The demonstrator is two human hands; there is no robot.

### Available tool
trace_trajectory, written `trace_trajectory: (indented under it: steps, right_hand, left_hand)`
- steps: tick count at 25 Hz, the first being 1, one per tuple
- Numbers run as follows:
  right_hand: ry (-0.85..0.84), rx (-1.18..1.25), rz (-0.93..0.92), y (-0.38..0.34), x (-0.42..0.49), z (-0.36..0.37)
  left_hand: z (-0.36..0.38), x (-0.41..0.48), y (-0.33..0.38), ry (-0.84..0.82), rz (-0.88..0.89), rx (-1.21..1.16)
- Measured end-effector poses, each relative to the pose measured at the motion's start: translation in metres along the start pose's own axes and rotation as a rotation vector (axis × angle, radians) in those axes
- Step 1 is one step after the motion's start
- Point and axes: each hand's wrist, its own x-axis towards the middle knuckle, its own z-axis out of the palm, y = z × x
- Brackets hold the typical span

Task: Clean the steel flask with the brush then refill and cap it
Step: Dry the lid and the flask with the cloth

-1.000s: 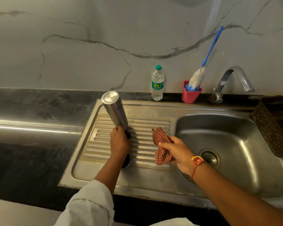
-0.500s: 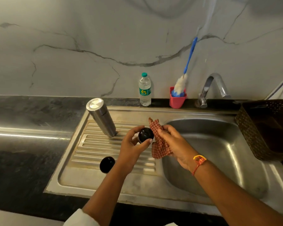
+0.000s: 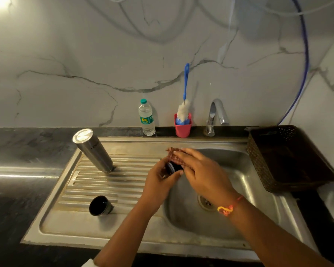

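flask (image 3: 94,150) silver | cloth (image 3: 175,156) red checked | brush (image 3: 185,93) blue-white | cup (image 3: 182,127) red

A white marble wall (image 3: 85,54) with grey veins stands behind a black stone counter (image 3: 17,149).
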Motion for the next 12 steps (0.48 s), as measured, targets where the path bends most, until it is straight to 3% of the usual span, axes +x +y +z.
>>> trace_trajectory:
  steps: [3,7,12]
  right_hand:
    - [0.004,-0.071,0.025,0.01,0.008,-0.025]
    - [-0.009,-0.221,-0.006,0.006,-0.018,-0.031]
    - [-0.017,-0.266,-0.011,0.013,0.0,-0.041]
  left_hand:
    - [0.014,0.002,0.008,0.031,0.062,0.155]
    - [0.02,0.008,0.018,0.151,0.063,0.086]
    - [0.033,-0.002,0.02,0.036,0.153,0.279]
